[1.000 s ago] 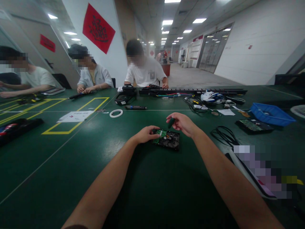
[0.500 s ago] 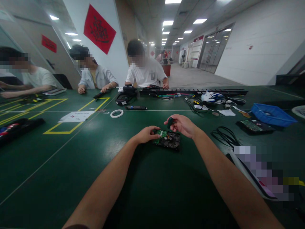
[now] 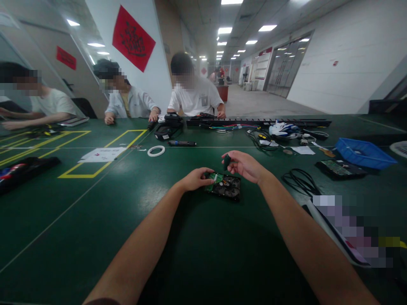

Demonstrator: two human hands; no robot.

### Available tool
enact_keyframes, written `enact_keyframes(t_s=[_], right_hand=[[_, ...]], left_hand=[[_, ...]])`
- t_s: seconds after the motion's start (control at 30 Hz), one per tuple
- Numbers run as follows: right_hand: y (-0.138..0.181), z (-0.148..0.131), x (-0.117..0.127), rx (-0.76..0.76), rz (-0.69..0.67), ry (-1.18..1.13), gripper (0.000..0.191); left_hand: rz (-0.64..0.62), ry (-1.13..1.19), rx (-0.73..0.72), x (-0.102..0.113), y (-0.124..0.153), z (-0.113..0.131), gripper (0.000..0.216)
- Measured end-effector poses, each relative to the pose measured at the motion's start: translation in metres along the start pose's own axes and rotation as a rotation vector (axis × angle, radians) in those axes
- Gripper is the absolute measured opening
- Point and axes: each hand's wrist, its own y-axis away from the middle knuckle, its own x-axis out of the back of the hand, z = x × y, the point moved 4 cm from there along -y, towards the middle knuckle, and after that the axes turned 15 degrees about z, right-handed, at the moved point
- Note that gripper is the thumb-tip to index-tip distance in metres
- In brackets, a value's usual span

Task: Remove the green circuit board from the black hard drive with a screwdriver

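Across the green counter (image 3: 95, 220), co-workers sit along the far and left edges, well apart from the work. Midway between the near and far edges lies a drive (image 3: 226, 187), flat, with its circuit board facing up. A black cable (image 3: 299, 181) is coiled to its right, toward the right edge, where a blue tray (image 3: 362, 152) stands. A white ring (image 3: 155, 151) lies nearer the far edge, to the left.

The left hand (image 3: 193, 180) rests on the drive's left end, fingers pressed together on its corner, pinning it to the counter. The right hand (image 3: 246, 166) hovers just above the drive's far edge. Its grip pinches a stubby dark tool (image 3: 226, 161) between thumb and fingertips. The tool points down; I cannot tell whether its tip touches the board.

To my eye, the work calls for two things. The left hand should bear straight down so the drive cannot skate on the smooth counter, with its fingers off the board itself. The tool should stand upright over its mark and seat fully before any turn, since a tilted tip could slip and score the board.
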Motion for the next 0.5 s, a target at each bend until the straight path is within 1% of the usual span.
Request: enact_keyframes(t_s=[0.3,0.43,0.5], right_hand=[[-0.0011,0.0000,0.0022,0.041,0.097,0.066,0.022],[0.0020,-0.0019,-0.0011,0.038,0.080,0.062,0.019],[0.0031,-0.0036,-0.0017,0.036,0.068,0.076,0.022]], left_hand=[[-0.020,-0.006,0.025,0.0001,-0.0004,0.0013,0.067],[-0.017,0.010,0.030,-0.0010,-0.0005,0.0005,0.068],[-0.025,0.024,0.029,-0.0016,0.0001,0.0007,0.068]])
